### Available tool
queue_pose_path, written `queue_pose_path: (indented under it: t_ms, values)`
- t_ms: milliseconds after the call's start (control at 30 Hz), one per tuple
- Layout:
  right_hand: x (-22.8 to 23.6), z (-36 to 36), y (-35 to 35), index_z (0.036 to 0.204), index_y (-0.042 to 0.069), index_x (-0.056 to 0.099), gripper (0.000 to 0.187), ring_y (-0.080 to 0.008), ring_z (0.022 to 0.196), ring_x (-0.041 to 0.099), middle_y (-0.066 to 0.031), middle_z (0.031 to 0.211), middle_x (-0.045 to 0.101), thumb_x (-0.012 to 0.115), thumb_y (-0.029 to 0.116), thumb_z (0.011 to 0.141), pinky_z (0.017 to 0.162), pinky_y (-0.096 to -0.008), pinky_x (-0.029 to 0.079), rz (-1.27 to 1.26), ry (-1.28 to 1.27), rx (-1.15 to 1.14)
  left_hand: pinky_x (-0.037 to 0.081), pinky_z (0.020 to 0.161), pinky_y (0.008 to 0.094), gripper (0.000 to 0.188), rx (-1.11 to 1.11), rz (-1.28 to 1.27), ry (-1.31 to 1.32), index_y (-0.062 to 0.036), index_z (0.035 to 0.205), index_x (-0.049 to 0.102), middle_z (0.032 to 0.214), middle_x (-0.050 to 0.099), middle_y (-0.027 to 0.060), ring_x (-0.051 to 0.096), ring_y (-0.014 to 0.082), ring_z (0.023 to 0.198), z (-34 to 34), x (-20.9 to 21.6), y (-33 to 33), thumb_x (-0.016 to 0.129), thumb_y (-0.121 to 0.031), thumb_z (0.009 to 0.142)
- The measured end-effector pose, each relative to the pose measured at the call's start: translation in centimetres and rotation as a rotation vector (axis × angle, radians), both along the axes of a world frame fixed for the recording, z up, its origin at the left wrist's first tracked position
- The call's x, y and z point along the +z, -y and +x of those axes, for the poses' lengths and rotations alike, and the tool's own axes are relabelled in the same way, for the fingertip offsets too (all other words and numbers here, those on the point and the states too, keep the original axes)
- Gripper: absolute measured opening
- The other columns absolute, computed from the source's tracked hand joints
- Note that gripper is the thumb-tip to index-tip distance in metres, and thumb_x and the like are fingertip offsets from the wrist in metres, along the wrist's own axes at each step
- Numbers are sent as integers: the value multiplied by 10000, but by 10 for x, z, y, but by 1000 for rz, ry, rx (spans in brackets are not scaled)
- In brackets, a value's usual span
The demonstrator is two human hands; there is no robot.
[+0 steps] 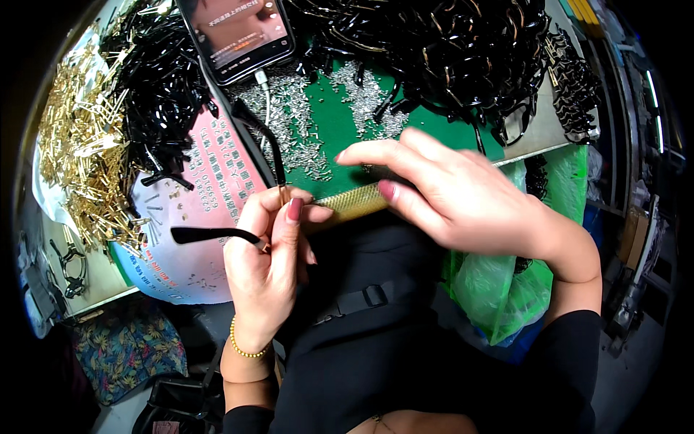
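My left hand (264, 249) is closed around an eyeglass frame near the table's front edge. One black temple arm (275, 155) of the frame sticks up past the fingers, and another black temple arm (210, 234) points left. The front of the frame is mostly hidden by my fingers. My right hand (455, 192), slightly blurred, hovers over the front edge with index finger and thumb apart; nothing shows between them. Below it runs a yellow textured strip (350, 205). Small silvery metal pieces (293, 134) lie scattered on the green mat (332, 108) beyond my hands.
Gold-coloured metal parts (83, 137) are heaped at the left, beside a pile of black temple arms (155, 79). A lit phone (242, 36) with a white cable (266, 101) stands at the back. More glossy black frame parts (463, 50) cover the back right. A green plastic bag (499, 289) hangs below.
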State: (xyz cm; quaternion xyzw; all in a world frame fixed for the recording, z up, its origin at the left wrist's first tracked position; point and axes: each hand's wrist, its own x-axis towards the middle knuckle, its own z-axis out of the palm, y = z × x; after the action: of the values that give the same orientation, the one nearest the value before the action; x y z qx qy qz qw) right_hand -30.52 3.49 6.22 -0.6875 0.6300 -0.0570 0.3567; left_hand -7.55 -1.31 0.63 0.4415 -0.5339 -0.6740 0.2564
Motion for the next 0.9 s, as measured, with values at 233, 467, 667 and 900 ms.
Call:
queue_pose_path:
  t_ms: [233,467,667,900]
  values:
    - [12,27,14,1497,78,273,514,-131,632,625,-79,903,578,415,246,1033,534,-273,558,620,895,-361,402,469,177,204,-10,-133,0,28,1171,606,842,688,34,506,21,523,2,-10,-1,519,-124,1067]
    - [15,26,16,1505,87,275,510,-102,608,608,-62,955,574,462,188,1041,505,-247,522,666,882,-419,462,498,235,239,-24,-479,175,40,1219,628,873,721,74,592,92,554,1,-17,-6,554,-106,1044]
    - [11,19,9,1401,-39,248,518,-169,598,587,-119,1002,587,516,177,1014,484,-324,500,737,1055,-465,550,664,337,217,-99,-1032,433,16,1197,657,867,715,131,695,248,701,5,-33,-5,576,-39,1003]
    - [3,0,-41,1264,-42,440,425,-402,845,668,-245,1079,613,581,250,990,636,-452,563,-386,17,-149,507,618,258,243,94,-586,181,55,1242,602,883,705,94,612,101,662,3,-27,-9,494,-63,1060]
